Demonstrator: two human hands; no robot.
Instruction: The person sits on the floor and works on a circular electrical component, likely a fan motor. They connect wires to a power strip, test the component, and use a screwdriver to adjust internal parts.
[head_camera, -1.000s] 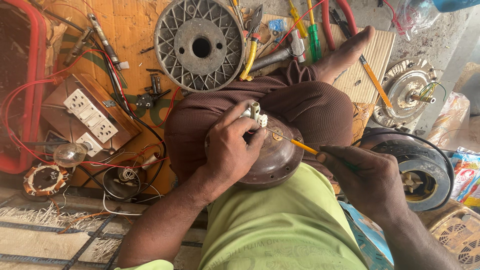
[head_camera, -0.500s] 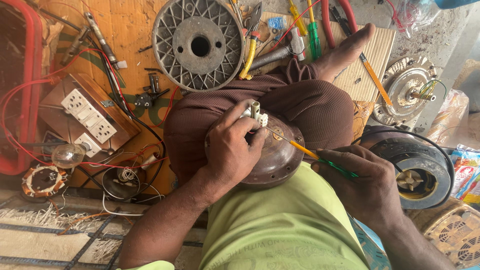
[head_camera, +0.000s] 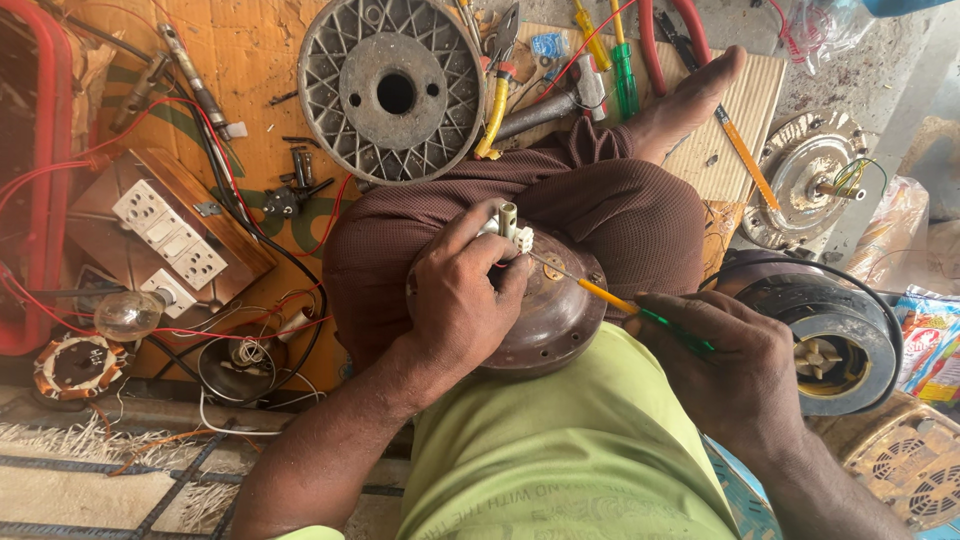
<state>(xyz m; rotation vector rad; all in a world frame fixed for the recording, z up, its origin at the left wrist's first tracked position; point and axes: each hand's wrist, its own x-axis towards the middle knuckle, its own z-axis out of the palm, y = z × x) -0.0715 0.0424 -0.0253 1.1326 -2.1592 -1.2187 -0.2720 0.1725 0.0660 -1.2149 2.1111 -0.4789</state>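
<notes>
The left hand (head_camera: 460, 300) pinches a white terminal block (head_camera: 510, 232) atop the brown motor housing (head_camera: 555, 310) resting on the lap. The right hand (head_camera: 735, 365) grips a screwdriver (head_camera: 620, 300), tip at the block; likely working a terminal screw, needing steady turning.

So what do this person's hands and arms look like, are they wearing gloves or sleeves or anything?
No gloves: the left hand and right hand are both bare, with no ring, watch or wristband in view. Both forearms are bare too, so no sleeve reaches the wrists. The person wears a lime-green shirt with dark lettering near the bottom edge of the picture, and brown ribbed trousers.
</notes>
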